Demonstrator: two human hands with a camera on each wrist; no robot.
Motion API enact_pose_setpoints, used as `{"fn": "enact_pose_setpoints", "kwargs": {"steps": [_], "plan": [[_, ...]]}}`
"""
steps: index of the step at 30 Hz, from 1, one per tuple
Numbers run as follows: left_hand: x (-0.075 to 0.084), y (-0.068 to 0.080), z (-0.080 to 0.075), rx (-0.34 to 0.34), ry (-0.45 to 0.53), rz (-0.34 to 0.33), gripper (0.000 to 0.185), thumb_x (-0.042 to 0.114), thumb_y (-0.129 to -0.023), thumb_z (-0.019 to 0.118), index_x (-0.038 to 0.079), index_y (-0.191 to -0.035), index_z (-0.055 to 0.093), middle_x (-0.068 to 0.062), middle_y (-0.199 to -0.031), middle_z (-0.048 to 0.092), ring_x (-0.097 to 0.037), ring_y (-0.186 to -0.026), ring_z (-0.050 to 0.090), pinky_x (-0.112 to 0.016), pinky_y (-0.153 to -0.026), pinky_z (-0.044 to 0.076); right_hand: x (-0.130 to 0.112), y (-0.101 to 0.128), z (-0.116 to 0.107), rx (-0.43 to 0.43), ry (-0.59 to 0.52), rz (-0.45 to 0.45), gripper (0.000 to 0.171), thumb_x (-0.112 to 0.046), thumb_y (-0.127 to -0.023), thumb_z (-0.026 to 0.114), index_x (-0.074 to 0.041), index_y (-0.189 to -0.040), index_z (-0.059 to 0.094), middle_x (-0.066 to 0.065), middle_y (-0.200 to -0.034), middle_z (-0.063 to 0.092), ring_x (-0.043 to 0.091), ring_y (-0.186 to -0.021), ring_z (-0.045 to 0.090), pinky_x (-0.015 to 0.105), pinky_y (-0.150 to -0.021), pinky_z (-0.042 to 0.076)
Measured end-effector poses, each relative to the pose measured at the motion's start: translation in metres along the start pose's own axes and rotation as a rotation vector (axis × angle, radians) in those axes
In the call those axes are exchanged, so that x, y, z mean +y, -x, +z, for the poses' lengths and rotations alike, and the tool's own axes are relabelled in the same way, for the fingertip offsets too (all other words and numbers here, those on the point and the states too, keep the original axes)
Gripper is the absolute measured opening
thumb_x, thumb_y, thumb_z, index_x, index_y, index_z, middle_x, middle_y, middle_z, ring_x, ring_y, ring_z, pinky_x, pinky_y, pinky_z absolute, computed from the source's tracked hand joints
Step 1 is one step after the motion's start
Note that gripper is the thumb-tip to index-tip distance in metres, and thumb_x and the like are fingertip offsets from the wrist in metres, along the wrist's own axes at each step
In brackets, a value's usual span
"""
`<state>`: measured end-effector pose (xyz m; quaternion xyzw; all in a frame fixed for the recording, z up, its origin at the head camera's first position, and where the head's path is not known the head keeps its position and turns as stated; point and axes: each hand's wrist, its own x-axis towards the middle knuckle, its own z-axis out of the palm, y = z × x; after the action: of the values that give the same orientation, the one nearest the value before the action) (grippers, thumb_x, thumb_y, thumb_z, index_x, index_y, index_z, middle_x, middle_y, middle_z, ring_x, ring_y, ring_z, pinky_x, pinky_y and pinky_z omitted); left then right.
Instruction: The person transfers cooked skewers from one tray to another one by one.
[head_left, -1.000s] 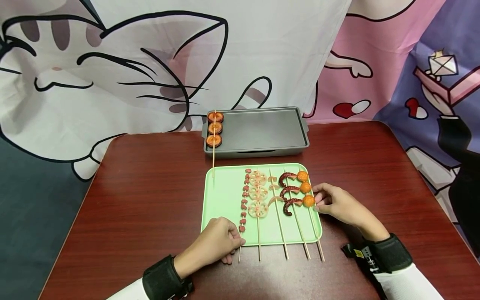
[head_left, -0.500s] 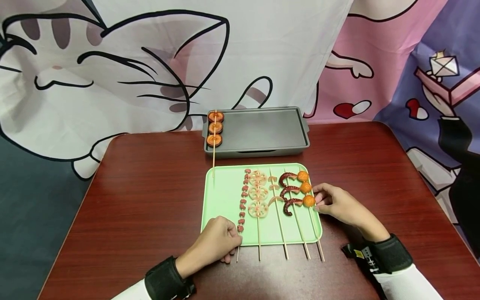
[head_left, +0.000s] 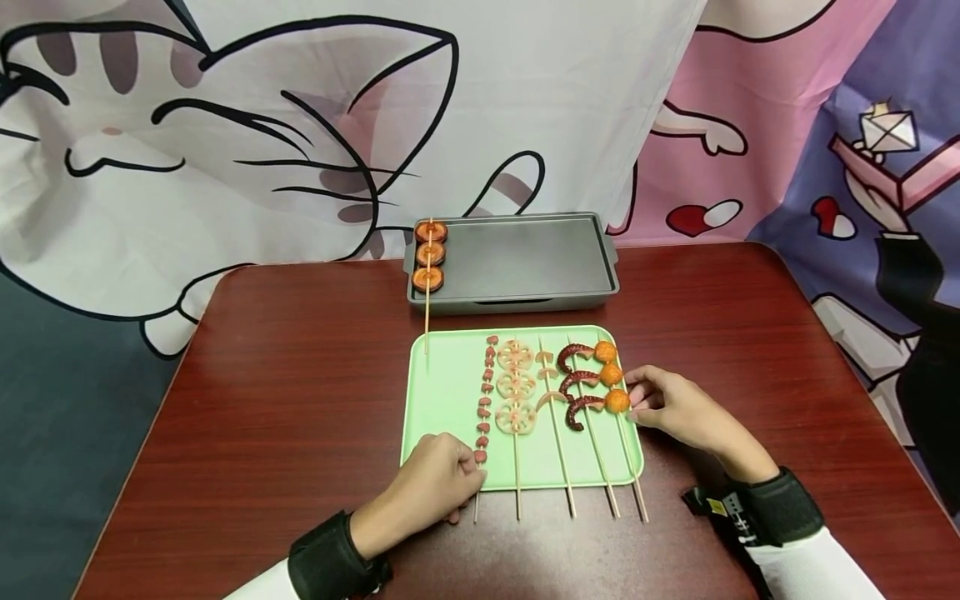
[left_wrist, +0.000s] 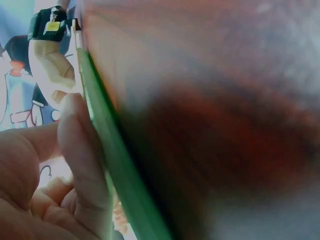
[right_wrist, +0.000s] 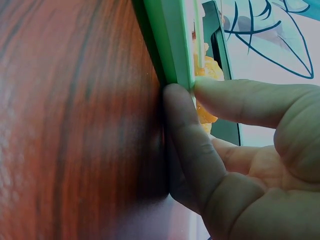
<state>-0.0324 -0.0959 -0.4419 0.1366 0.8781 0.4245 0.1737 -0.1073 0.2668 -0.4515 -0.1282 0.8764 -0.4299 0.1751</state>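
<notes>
My left hand [head_left: 438, 471] pinches the bare lower stick of a skewer of small reddish meat pieces [head_left: 483, 400], at the front edge of a light green tray [head_left: 446, 383]. The skewer lies on the tray, its stick end jutting past the front rim. My right hand [head_left: 678, 408] grips the tray's right edge between thumb and fingers, as the right wrist view shows at the tray rim [right_wrist: 172, 45]. Right of the meat skewer lie a lotus root slice skewer [head_left: 516, 386], one with pale curved slices [head_left: 547, 375], a tentacle skewer [head_left: 581, 383] and an orange ball skewer [head_left: 611, 375].
Behind the green tray stands a grey baking pan [head_left: 525, 258]. A skewer of round brown-rimmed slices [head_left: 429, 254] lies along its left side, its stick reaching over the green tray. All rest on a dark red wooden table [head_left: 285, 383] before a printed curtain [head_left: 562, 100].
My left hand has shifted the meat skewer slightly left, away from the lotus root skewer, and it now stands a little straighter. The right hand keeps its hold on the tray's edge.
</notes>
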Motion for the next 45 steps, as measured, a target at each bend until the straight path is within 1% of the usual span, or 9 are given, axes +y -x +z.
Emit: {"fn": "enact_pose_setpoints", "kwargs": {"steps": [5, 9, 15, 18, 24, 29, 32, 40, 45], "plan": [[0.002, -0.001, -0.007, -0.008, -0.089, 0.014, 0.052, 0.014, -0.093, 0.076, 0.017, -0.047, 0.052, 0.012, -0.039, 0.049, 0.000, -0.032, 0.050, -0.018, -0.049, 0.051, 0.001, -0.001, 0.000, -0.002, 0.000, 0.000, 0.037, 0.003, -0.089, 0.074, 0.007, -0.122, 0.060, 0.010, -0.095, 0.064, 0.010, -0.082, 0.061, 0.020, -0.070, 0.054], [0.006, -0.001, -0.016, 0.046, -0.191, 0.038, 0.051, 0.024, -0.094, 0.077, 0.021, -0.049, 0.052, 0.018, -0.043, 0.039, 0.004, -0.041, 0.040, -0.015, -0.049, 0.038, 0.000, -0.001, 0.000, -0.009, 0.002, 0.005, 0.037, 0.002, -0.090, 0.074, 0.007, -0.123, 0.059, 0.010, -0.096, 0.065, 0.011, -0.083, 0.062, 0.021, -0.070, 0.055], [0.014, -0.002, -0.038, 0.126, -0.245, 0.082, 0.032, 0.031, -0.100, 0.070, 0.022, -0.070, 0.077, 0.019, -0.048, 0.033, 0.002, -0.046, 0.024, -0.017, -0.048, 0.020, 0.001, -0.001, 0.000, -0.011, 0.003, 0.006, 0.037, 0.001, -0.090, 0.075, 0.007, -0.124, 0.059, 0.010, -0.096, 0.065, 0.011, -0.084, 0.062, 0.021, -0.071, 0.055], [0.018, -0.002, -0.051, 0.174, -0.264, 0.103, 0.032, 0.035, -0.103, 0.065, 0.020, -0.078, 0.081, 0.018, -0.049, 0.029, 0.002, -0.046, 0.022, -0.017, -0.047, 0.022, 0.001, -0.001, 0.000, -0.009, 0.001, 0.001, 0.037, 0.001, -0.090, 0.075, 0.007, -0.123, 0.059, 0.009, -0.096, 0.064, 0.011, -0.083, 0.061, 0.021, -0.070, 0.054], [0.023, -0.002, -0.074, 0.327, -0.270, 0.152, 0.047, 0.036, -0.106, 0.059, 0.022, -0.061, 0.061, 0.013, -0.057, 0.044, -0.001, -0.051, 0.039, -0.020, -0.051, 0.037, 0.001, -0.001, 0.001, -0.008, -0.003, -0.006, 0.037, 0.002, -0.090, 0.075, 0.007, -0.123, 0.059, 0.009, -0.095, 0.064, 0.009, -0.081, 0.061, 0.021, -0.070, 0.054], [0.024, -0.005, -0.090, 0.404, -0.166, 0.183, 0.038, 0.034, -0.108, 0.055, 0.019, -0.079, 0.074, 0.006, -0.074, 0.065, -0.006, -0.065, 0.058, -0.022, -0.059, 0.050, 0.002, -0.001, 0.000, -0.008, -0.009, -0.005, 0.037, 0.002, -0.090, 0.075, 0.008, -0.123, 0.059, 0.010, -0.095, 0.064, 0.009, -0.081, 0.061, 0.021, -0.070, 0.054], [0.024, -0.008, -0.100, 0.435, -0.066, 0.191, 0.032, 0.030, -0.110, 0.053, 0.013, -0.106, 0.080, 0.000, -0.093, 0.077, -0.012, -0.080, 0.072, -0.024, -0.070, 0.060, 0.002, -0.002, 0.000, -0.009, -0.012, -0.005, 0.038, 0.002, -0.089, 0.075, 0.008, -0.123, 0.059, 0.010, -0.095, 0.064, 0.009, -0.081, 0.061, 0.021, -0.069, 0.054], [0.019, -0.021, -0.121, 0.493, 0.168, 0.198, 0.041, 0.028, -0.112, 0.045, 0.001, -0.124, 0.073, -0.015, -0.110, 0.077, -0.009, -0.096, 0.075, -0.021, -0.082, 0.063, 0.000, -0.002, -0.002, -0.010, -0.019, -0.004, 0.038, 0.001, -0.090, 0.075, 0.007, -0.124, 0.059, 0.010, -0.096, 0.064, 0.011, -0.083, 0.061, 0.021, -0.070, 0.054], [0.009, -0.030, -0.130, 0.525, 0.279, 0.120, 0.046, 0.032, -0.113, 0.043, -0.002, -0.130, 0.068, -0.024, -0.117, 0.074, -0.012, -0.100, 0.074, -0.019, -0.083, 0.062, 0.002, -0.001, 0.001, -0.023, -0.030, -0.001, 0.038, 0.000, -0.091, 0.074, 0.007, -0.125, 0.058, 0.009, -0.096, 0.064, 0.011, -0.083, 0.061, 0.021, -0.070, 0.054]]}}
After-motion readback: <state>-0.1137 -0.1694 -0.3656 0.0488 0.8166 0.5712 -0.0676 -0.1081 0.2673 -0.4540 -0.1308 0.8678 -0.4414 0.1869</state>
